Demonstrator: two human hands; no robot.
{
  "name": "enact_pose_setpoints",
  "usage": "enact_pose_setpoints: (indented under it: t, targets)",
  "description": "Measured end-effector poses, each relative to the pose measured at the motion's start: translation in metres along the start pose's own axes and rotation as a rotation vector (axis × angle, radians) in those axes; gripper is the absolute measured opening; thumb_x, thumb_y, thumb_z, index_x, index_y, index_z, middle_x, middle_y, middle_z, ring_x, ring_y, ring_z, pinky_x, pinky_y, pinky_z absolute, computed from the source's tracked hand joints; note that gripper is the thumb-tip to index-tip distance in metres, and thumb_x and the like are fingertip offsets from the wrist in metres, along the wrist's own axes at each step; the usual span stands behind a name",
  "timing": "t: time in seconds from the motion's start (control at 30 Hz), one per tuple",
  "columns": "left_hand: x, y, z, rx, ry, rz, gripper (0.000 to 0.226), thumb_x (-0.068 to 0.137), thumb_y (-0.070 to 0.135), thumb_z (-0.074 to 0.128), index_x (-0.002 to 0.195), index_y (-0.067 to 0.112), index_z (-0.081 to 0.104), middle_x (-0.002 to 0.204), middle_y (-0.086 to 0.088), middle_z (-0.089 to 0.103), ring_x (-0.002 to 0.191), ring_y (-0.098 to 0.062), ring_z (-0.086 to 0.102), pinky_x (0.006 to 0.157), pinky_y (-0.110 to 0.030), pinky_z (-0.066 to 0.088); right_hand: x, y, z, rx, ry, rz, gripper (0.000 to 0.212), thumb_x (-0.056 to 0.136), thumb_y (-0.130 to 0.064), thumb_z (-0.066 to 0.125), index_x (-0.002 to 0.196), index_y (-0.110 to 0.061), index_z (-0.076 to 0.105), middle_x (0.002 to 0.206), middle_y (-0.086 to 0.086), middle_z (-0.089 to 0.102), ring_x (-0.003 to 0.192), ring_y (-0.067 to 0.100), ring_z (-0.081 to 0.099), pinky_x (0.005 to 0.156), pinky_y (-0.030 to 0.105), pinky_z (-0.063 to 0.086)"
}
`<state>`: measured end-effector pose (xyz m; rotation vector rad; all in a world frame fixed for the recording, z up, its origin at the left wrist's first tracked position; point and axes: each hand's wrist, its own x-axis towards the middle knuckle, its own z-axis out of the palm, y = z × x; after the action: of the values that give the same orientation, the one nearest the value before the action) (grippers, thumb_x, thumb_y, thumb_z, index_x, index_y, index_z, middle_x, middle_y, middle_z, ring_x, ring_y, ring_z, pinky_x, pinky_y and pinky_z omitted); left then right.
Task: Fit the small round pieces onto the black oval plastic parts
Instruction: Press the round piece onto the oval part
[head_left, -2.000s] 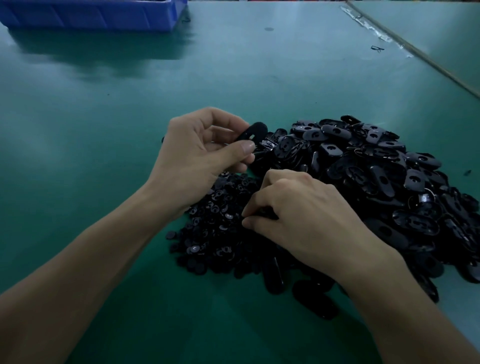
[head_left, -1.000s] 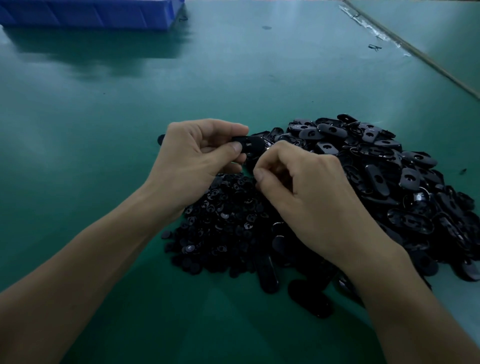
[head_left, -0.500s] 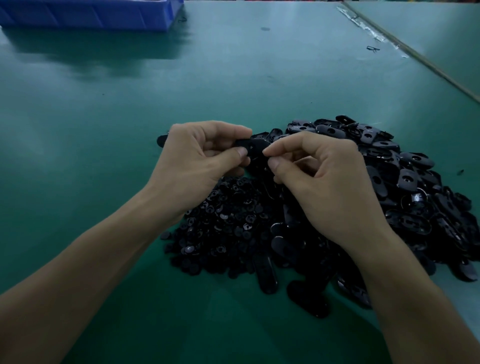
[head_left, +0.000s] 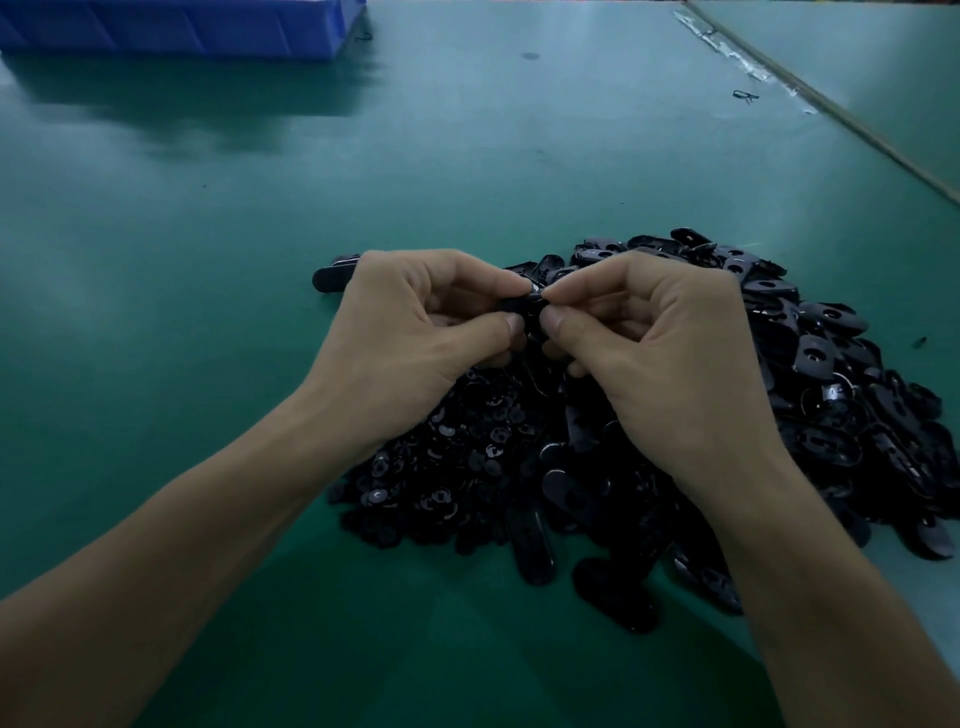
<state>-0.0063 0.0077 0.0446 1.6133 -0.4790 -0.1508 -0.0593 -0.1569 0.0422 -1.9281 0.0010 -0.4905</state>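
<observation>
Black oval part (head_left: 525, 307) pinched between left hand (head_left: 415, 332) and right hand (head_left: 660, 353)

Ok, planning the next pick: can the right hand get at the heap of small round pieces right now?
Probably yes, once freed. The right hand and left hand both pinch the black oval part, but the heap of small round pieces lies uncovered just below them.

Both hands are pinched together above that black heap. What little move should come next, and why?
Probably a firm squeeze. The left hand pinches a black oval part, and the right hand pinches it from the other side, thumbs nearly meeting. Any round piece is hidden between them, so I guess it is being seated; pressing would finish the fit.
</observation>
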Motion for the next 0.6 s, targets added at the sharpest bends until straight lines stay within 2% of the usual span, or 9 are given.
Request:
enact_pose_setpoints:
  t: [0.13,0.4,0.6]
  targets:
    - [0.0002,0.0001,0.0002,-0.003,-0.006,0.006,0.028,0.081,-0.010,0.072,0.087,0.017,0.075,0.076,-0.002,0.076,0.069,-0.012,0.072,0.068,-0.021,0.057,0.0002,0.0005,0.0015,0.005,-0.014,0.001,0.013,0.082,-0.018,0.076,0.081,-0.030,0.074,0.074,-0.009,0.074,0.070,0.009,0.073,0.065,0.033,0.059]
    - [0.0007,-0.0009,0.0002,-0.003,0.006,0.011,0.021,0.073,0.004,0.073,0.087,0.020,0.075,0.079,-0.005,0.077,0.074,-0.017,0.073,0.073,-0.028,0.060,-0.0002,-0.0001,0.0035,-0.013,0.010,0.004,0.009,0.079,-0.022,0.075,0.079,-0.031,0.072,0.073,-0.009,0.074,0.068,0.009,0.073,0.064,0.034,0.060]
    - [0.0006,-0.0009,-0.0004,0.009,-0.006,0.018,0.027,0.080,-0.008,0.073,0.088,0.018,0.075,0.079,-0.005,0.077,0.073,-0.017,0.073,0.072,-0.026,0.060,-0.0008,-0.0010,0.0029,-0.025,0.016,-0.003,0.010,0.080,-0.021,0.074,0.079,-0.031,0.072,0.072,-0.009,0.074,0.068,0.009,0.073,0.063,0.033,0.060]
